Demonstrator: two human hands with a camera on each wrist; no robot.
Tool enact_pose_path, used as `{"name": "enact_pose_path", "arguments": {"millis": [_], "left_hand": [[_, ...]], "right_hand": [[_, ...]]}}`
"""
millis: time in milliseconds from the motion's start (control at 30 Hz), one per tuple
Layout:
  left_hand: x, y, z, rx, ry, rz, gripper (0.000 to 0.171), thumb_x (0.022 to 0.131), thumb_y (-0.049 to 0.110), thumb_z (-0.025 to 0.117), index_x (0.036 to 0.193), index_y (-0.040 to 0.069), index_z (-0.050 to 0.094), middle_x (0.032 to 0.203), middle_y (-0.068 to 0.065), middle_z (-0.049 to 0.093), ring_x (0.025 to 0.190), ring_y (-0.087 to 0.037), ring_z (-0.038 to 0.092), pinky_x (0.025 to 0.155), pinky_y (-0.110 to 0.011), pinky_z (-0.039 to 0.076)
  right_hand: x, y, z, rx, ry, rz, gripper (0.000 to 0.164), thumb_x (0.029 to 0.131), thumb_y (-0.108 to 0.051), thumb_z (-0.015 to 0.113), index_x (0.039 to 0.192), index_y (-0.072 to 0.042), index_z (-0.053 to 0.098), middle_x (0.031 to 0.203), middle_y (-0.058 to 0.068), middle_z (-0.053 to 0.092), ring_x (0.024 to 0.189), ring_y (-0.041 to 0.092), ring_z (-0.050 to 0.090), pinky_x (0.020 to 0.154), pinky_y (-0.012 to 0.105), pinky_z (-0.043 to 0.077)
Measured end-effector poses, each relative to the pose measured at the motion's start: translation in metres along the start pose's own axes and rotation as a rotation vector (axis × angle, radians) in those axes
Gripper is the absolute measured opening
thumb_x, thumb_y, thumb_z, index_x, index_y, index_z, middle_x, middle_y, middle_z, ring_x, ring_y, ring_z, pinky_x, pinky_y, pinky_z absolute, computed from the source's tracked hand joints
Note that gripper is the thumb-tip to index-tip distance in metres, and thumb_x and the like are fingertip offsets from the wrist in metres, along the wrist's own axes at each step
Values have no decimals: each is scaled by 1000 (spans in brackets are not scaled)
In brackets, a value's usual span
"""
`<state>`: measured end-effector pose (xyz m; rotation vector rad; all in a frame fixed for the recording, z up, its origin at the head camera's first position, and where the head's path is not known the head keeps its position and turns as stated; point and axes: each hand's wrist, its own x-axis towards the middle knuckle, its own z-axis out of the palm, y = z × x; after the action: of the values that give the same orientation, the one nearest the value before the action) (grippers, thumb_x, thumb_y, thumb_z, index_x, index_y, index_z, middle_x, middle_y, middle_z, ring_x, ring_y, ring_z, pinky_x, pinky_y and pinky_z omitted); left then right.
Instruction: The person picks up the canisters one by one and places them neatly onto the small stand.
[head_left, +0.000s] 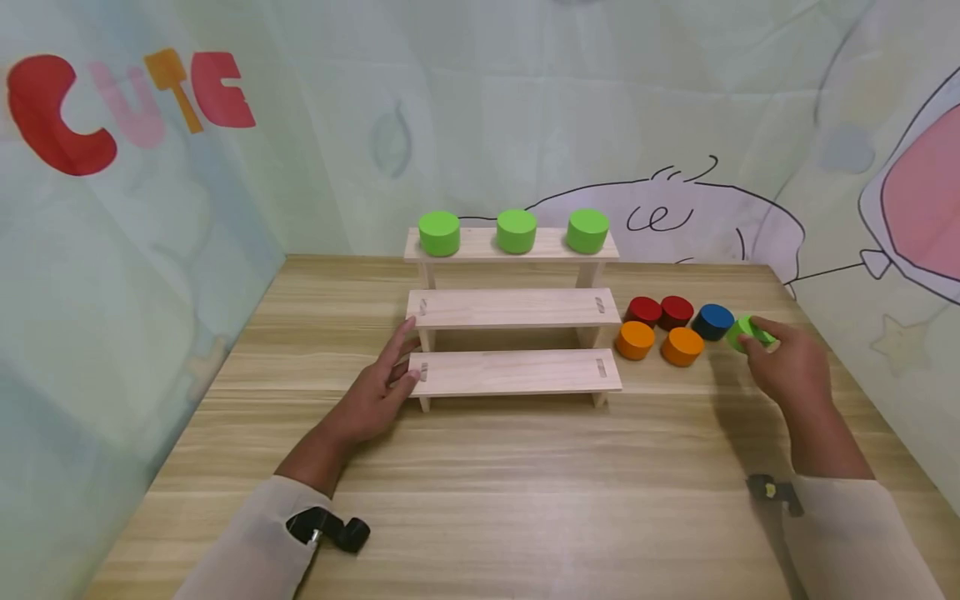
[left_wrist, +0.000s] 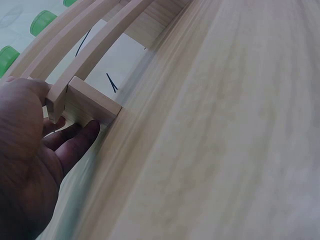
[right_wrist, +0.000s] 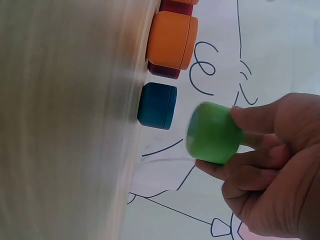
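Observation:
My right hand (head_left: 791,362) pinches a bright green round block (right_wrist: 216,132) between thumb and fingers, at the right end of a group of round blocks. In the right wrist view the green block is tilted and apart from the tabletop. Beside it stands a blue block (head_left: 713,322). My left hand (head_left: 375,394) rests against the left end of a three-step wooden stand (head_left: 517,372). Its thumb touches the end of the lowest step, and its relaxed fingers lie by the side support (left_wrist: 92,102). Three green blocks (head_left: 516,232) stand spaced along the top step.
Two red blocks (head_left: 677,312) and two orange blocks (head_left: 682,347) stand right of the stand on the wood-grain table (head_left: 510,500). A printed cloth backdrop (head_left: 465,100) rises behind the table and along its sides.

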<state>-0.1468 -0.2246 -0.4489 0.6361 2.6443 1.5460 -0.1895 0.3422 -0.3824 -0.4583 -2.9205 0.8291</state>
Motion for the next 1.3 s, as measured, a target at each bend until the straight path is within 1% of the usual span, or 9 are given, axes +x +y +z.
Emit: {"name": "enact_pose_path", "arguments": {"millis": [100,300,400,500,667,767,833,900,1300], "left_hand": [[0,0,0,-2,0,-4,79,117,10,48,178,33,2,176,-29,30,151,-51,51,117,-63,50],[-2,1,1,-1,4,-12,78,117,11,48,178,32,3,175,-30,31,150,-52,51,118,-64,49],[-3,0,2,-4,7,-6,79,117,9,48,178,31,4,175,-31,32,150,-52,51,117,-63,49],[-2,-1,2,-7,10,5,79,117,8,48,178,31,4,175,-30,32,150,-51,52,117,-62,50],[-1,-2,1,-7,11,8,79,116,8,48,178,32,4,175,-30,32,150,-51,52,116,-63,50],[0,-2,1,-7,8,5,79,117,9,48,178,32,4,175,-30,32,150,-51,51,117,-63,50],[0,-2,1,-8,7,5,79,117,9,48,178,32,4,175,-30,32,150,-51,51,117,-63,50],[0,-2,2,-5,8,5,79,117,9,48,178,32,4,175,-30,32,150,-51,51,117,-63,50],[0,1,0,1,3,-12,78,117,11,48,178,33,3,175,-31,31,150,-51,51,117,-63,50]], "right_hand": [[-1,-1,0,17,96,-52,54,114,-30,52,161,-3,51,162,35,47,138,58,52,96,64,49],[-9,-9,3,117,262,-144,48,111,-23,59,156,-5,57,155,31,58,143,55,56,114,69,50],[-15,-19,4,138,343,-185,46,110,-21,63,154,-8,61,150,28,65,138,50,62,111,63,54],[-19,-29,4,132,386,-202,46,112,-24,63,156,-11,60,151,26,65,135,46,63,106,59,59],[-24,-47,0,166,390,-225,47,112,-28,62,158,-17,58,161,17,60,143,43,60,109,64,59],[-27,-56,-1,180,405,-277,46,111,-27,65,156,-16,61,159,16,62,139,42,62,105,32,61],[-28,-62,-1,186,425,-336,45,110,-24,68,153,-12,64,155,18,65,135,42,64,94,9,51],[-29,-67,-1,188,441,-388,44,109,-23,69,151,-9,66,151,20,67,130,42,65,81,-1,33],[-32,-94,-4,239,497,-524,42,111,-23,66,152,-12,65,150,26,63,119,40,61,78,7,33]]}}
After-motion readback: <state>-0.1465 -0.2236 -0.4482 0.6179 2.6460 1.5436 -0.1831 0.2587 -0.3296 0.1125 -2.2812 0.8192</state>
